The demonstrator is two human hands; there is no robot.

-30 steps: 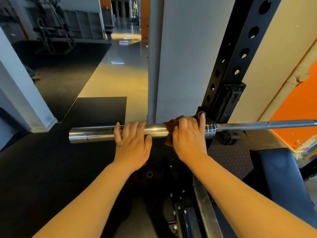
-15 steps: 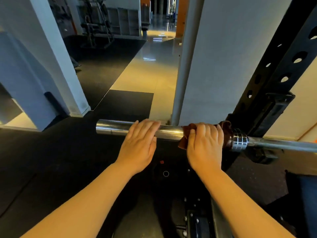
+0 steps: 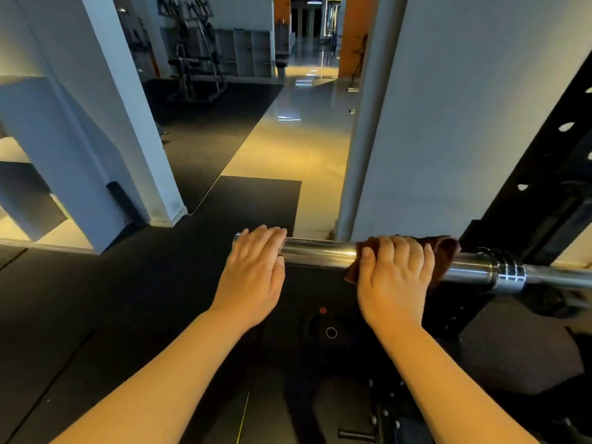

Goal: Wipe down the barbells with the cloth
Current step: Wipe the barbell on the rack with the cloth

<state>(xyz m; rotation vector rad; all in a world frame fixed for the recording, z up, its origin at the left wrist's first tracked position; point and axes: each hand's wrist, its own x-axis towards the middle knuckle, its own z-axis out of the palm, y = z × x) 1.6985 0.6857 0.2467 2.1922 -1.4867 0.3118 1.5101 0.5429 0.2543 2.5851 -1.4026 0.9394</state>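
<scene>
A chrome barbell (image 3: 320,253) lies level across the middle of the head view, its thick sleeve pointing left and its thin shaft running off to the right. My left hand (image 3: 254,270) lies over the sleeve's free end, fingers fairly straight on top of the metal. A dark reddish-brown cloth (image 3: 443,251) is wrapped round the sleeve just left of the ridged collar (image 3: 509,274). My right hand (image 3: 395,277) grips that cloth with fingers curled over the bar. Most of the cloth is hidden under the hand.
The black rack upright (image 3: 544,200) with round holes holds the bar at the right. A grey pillar (image 3: 448,123) stands just behind the bar. A white column (image 3: 128,123) stands at the left, on black rubber flooring (image 3: 112,299). Gym machines (image 3: 195,65) stand far back.
My left hand has slid left along the sleeve to its free end. My right hand and the cloth have moved left, away from the collar. The camera has turned left.
</scene>
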